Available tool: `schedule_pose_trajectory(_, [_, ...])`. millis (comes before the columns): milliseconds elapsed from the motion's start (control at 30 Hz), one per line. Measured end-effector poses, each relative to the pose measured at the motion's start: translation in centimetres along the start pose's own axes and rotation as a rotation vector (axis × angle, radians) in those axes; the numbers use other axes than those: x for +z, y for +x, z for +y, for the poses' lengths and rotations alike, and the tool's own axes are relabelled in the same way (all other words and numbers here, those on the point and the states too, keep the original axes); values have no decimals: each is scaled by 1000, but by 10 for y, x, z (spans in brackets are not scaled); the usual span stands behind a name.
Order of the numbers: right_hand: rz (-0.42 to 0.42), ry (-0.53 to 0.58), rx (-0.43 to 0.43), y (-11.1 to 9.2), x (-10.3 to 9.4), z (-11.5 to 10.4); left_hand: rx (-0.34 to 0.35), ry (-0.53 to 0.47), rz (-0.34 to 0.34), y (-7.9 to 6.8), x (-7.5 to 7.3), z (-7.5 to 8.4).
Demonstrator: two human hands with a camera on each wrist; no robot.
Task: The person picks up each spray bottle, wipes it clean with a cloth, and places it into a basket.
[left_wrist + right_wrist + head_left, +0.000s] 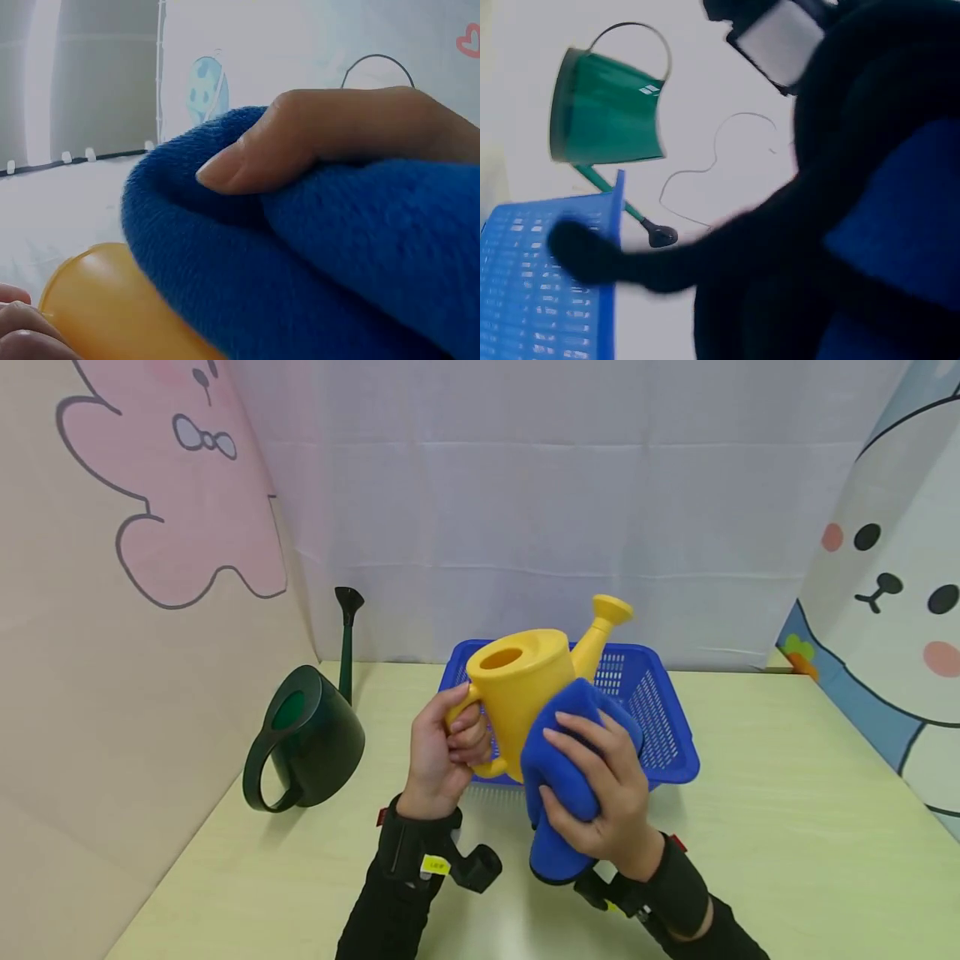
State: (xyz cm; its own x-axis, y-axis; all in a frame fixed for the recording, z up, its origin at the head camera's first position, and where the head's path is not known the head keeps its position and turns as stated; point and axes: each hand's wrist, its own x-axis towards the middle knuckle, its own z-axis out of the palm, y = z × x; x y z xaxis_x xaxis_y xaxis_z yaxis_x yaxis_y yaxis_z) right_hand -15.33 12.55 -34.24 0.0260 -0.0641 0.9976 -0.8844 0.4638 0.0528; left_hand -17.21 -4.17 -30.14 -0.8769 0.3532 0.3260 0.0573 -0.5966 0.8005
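Yel. can (525,697) in L fingers (469,737), cloth (565,783) in R fingers (588,762)

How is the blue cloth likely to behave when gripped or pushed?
The blue cloth is probably floppy: it folds and bunches under the right hand. Its fuzzy pile suggests it won't slip easily from a grip. Pushed against the yellow watering can, it would likely crumple, judging by its thick, soft-looking folds.

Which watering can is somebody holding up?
The yellow plastic, short-spouted watering can: the left hand holds it. The dark green, longer-spouted watering can sits untouched on the pale table.
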Motion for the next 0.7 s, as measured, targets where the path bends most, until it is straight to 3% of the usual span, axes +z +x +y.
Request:
schedule_pose_trajectory(167, [-158, -161, -212, -4, 7, -9, 27, -22, -7, 1, -1, -1])
schedule_pose_trajectory(267, [-276, -200, -256, -8, 7, -12, 39, -44, -6, 3, -1, -2])
schedule_pose_trajectory(333, [-308, -200, -257, -9, 7, -12, 42, -56, -3, 3, 0, -3])
schedule_pose_trajectory(400, [-286, -190, -255, -9, 7, -10, 41, -53, -2, 3, 0, -3])
schedule_pose_trajectory(533, [-151, -109, -196, -4, 6, -5, 36, -30, -3, 4, 1, -1])
schedule_pose_trajectory(700, [-17, 120, 36, -2, -2, 4, 27, -29, 11, 2, -1, 2])
